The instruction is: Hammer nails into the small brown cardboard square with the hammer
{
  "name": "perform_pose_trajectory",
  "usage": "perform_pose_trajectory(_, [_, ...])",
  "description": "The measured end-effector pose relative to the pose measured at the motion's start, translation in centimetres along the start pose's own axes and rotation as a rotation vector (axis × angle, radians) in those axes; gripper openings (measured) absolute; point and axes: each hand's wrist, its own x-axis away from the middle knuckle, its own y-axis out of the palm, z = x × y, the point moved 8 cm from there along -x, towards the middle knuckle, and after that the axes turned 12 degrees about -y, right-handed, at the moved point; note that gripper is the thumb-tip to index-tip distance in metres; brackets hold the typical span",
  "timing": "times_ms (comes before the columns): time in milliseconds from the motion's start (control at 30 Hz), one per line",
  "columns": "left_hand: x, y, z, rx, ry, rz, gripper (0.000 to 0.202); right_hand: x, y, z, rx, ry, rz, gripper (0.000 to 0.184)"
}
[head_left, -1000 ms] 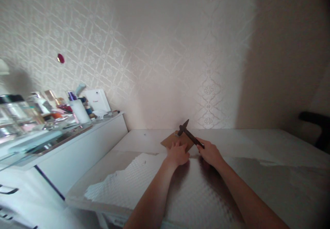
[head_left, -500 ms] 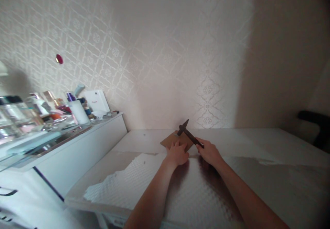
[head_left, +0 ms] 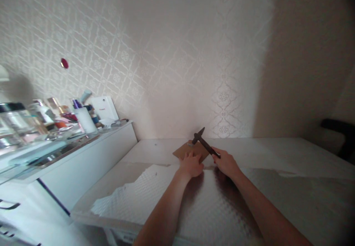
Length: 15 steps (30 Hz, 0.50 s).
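Note:
My right hand is wrapped round the handle of a dark hammer. The hammer's head is over the far corner of a thin brown board, close to a small pale piece that is too small to make out. Whether the hammer touches that piece, I cannot tell. On the near part of the board my left hand lies with its fingers spread, pressing it flat. Under my wrists is a white quilted sheet with ragged edges.
A white table runs back to the patterned wall. At the left a white dresser carries bottles, jars and a white box. A dark armrest stands at the right edge.
The hammer's head has shifted slightly up and to the right, with my right hand moving a little along with it. My left hand and the board stay in place.

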Motion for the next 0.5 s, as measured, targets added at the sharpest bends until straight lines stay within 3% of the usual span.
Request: perform_pose_trajectory(500, [-0.09,0.13,-0.08,-0.008,-0.01,-0.009,0.056,0.08,-0.25,-0.22,0.006,0.011,0.003,0.042])
